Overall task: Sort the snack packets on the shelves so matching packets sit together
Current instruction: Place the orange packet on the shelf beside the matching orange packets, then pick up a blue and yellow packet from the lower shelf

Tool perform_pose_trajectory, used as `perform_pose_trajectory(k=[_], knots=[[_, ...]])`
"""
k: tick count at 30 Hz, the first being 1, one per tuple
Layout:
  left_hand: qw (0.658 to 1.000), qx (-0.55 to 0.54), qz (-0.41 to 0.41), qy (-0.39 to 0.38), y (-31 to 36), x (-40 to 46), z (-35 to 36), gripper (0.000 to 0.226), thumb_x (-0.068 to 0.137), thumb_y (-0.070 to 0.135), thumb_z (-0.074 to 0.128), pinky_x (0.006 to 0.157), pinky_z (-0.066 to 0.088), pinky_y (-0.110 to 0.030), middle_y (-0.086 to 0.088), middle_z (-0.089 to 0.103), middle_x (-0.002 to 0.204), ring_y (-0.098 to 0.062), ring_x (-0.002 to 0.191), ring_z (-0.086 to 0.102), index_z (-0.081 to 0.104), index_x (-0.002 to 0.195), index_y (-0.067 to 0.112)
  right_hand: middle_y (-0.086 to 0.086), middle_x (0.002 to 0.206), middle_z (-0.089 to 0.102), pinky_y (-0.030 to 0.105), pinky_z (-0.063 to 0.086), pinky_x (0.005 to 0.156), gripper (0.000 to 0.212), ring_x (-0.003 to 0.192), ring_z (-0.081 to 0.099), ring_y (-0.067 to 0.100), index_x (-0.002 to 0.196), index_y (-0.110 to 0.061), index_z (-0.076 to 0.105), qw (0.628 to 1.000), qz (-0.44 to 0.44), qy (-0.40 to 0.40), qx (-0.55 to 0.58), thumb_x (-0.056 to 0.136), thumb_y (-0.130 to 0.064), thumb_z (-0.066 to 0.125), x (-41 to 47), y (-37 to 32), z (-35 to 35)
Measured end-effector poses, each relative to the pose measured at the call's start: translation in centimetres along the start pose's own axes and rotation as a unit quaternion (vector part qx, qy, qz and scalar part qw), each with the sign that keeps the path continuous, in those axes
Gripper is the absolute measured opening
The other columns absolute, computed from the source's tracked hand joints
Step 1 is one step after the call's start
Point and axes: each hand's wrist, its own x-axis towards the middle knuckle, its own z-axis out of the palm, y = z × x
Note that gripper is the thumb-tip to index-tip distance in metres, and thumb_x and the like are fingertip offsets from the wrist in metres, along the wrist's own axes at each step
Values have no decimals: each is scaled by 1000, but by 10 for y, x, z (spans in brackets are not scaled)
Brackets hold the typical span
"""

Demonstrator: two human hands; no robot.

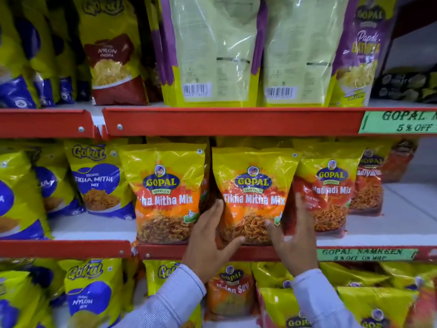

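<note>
A yellow-and-orange Gopal Tikha Mitha Mix packet (251,185) stands upright on the middle shelf (369,237). My left hand (210,242) grips its lower left edge and my right hand (293,240) presses its lower right edge, so both hands hold it. A matching Tikha Mitha Mix packet (165,190) stands just to its left. To its right stands a yellow-and-red Gopal Nadiyadi Mix packet (331,192), with another (369,185) behind it. Blue-and-yellow Gokul Tikha Mitha Mix packets (99,178) fill the shelf's left part.
The top shelf holds Gokul Nylon packets (111,50), two packets turned back-side out (212,50) and a purple Gopal Papdi Gathiya packet (361,53). The bottom shelf carries Gokul Nylon Sev (87,294) and Gopal Nylon Sev packets (231,290). Red shelf rails (231,121) and green price tags (399,121) run across.
</note>
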Motion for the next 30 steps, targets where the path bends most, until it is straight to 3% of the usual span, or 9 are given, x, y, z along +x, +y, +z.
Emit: perform_pose_trajectory(k=[3, 6, 13, 16, 19, 21, 23, 26, 30], knots=[[972, 166, 165, -10, -16, -29, -12, 85, 91, 60, 58, 126, 26, -44, -1, 21, 171, -17, 159, 14, 18, 160, 32, 15, 169, 21, 51, 18, 128, 87, 157, 16, 35, 159, -12, 24, 968, -204, 67, -130, 87, -43, 61, -28, -5, 6], [935, 253, 242, -58, -45, -68, -23, 74, 93, 53, 55, 122, 24, -58, -8, 23, 170, -30, 158, 19, 28, 158, 29, 7, 172, 10, 58, 12, 127, 77, 158, 12, 37, 157, -19, 24, 923, -341, -1, -176, 91, -39, 57, -62, 5, 30], [927, 302, 187, -124, -161, -173, -43, 46, 86, 38, 61, 105, 40, -57, -13, 60, 148, -32, 142, 44, 67, 127, 18, -1, 169, 22, 37, 15, 130, 69, 152, 29, 26, 156, -21, 27, 861, -432, -215, -162, 91, -22, 49, -151, 60, 101], [941, 296, 43, -161, -194, -188, -44, 55, 86, 48, 55, 98, 57, -52, -12, 60, 147, -38, 125, 65, 69, 127, 14, 2, 138, 54, 24, 24, 124, 49, 128, 51, 24, 137, -17, 50, 886, -363, -252, -139, 89, -21, 54, -173, 74, 128], [948, 222, -150, -170, -220, -182, -39, 84, 80, 59, 69, 97, 56, -50, -22, 59, 146, -44, 122, 64, 53, 143, 6, 2, 114, 70, 32, 59, 92, 45, 100, 71, 27, 119, -17, 65, 908, -205, -324, -168, 77, -32, 70, -185, 75, 155], [948, 111, -231, -188, -233, -174, -31, 94, 72, 59, 78, 94, 55, -39, -25, 63, 138, -41, 120, 64, 46, 147, 13, 7, 113, 76, 33, 61, 83, 50, 97, 75, 25, 118, -13, 70, 917, -77, -349, -178, 73, -31, 84, -188, 74, 171], [944, -9, -275, -182, -245, -165, -21, 81, 61, 58, 80, 77, 49, -21, -16, 75, 119, -25, 101, 70, 54, 129, 23, 3, 119, 74, 21, 53, 84, 50, 99, 68, 10, 123, -12, 67, 915, 70, -385, -102, 79, -29, 85, -185, 73, 186], [874, -196, -379, -233, -264, -155, -4, 84, 60, 15, 96, 80, 55, -14, -17, 69, 133, -7, 94, 70, 51, 131, 18, 10, 130, 71, 17, 56, 88, 39, 93, 69, -2, 122, -14, 64, 844, 267, -460, 63, 86, -10, 79, -178, 73, 210], [840, -263, -426, -210, -277, -160, 5, 76, 55, -13, 91, 92, 62, -42, 0, 79, 99, -12, 88, 71, 61, 123, -1, 15, 123, 70, 49, 53, 103, 58, 104, 66, 21, 125, -3, 62, 829, 365, -410, 111, 73, 14, 81, -179, 72, 219]])
